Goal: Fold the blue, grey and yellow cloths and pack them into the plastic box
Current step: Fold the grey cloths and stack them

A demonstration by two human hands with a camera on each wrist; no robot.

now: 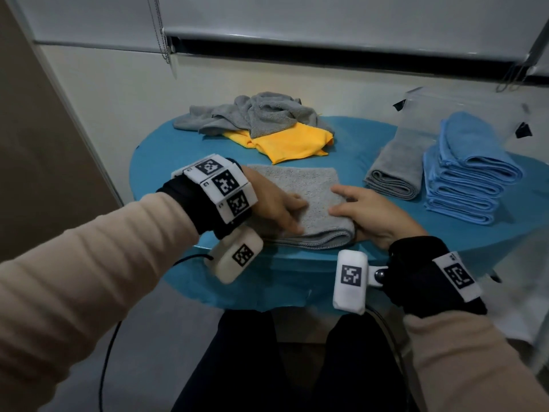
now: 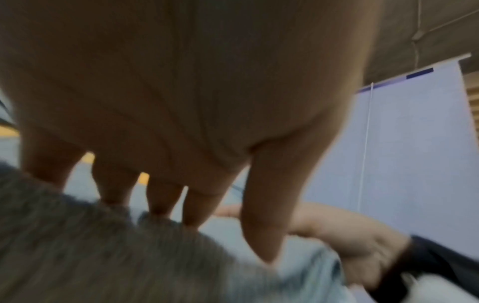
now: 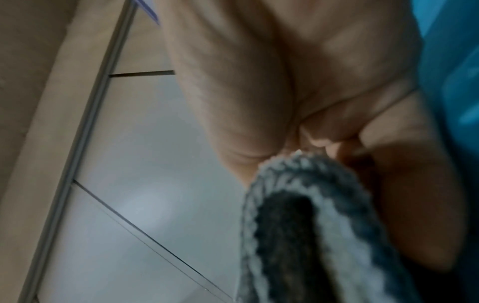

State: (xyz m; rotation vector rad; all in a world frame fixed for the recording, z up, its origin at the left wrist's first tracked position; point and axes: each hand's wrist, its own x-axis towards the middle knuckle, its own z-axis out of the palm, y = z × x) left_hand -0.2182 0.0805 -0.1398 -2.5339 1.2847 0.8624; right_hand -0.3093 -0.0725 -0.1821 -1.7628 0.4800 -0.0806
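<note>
A folded grey cloth [image 1: 306,191] lies on the blue table [image 1: 166,150] near its front edge. My left hand [image 1: 279,206] presses flat on the cloth's left part with straight fingers [image 2: 166,201]. At the cloth's right end my right hand [image 1: 365,212] pinches the folded edge [image 3: 298,205], thumb on top and fingers underneath. A loose grey cloth [image 1: 261,114] and a yellow cloth [image 1: 291,141] lie heaped at the back. On the right sit another folded grey cloth [image 1: 395,168] and a stack of folded blue cloths [image 1: 466,173], by the clear plastic box [image 1: 427,105]; whether they are inside it I cannot tell.
A wall and a window blind [image 1: 326,22] rise right behind the table. A black cable [image 1: 110,346] hangs from my left wrist to the floor. My knees [image 1: 297,367] are under the table's front edge.
</note>
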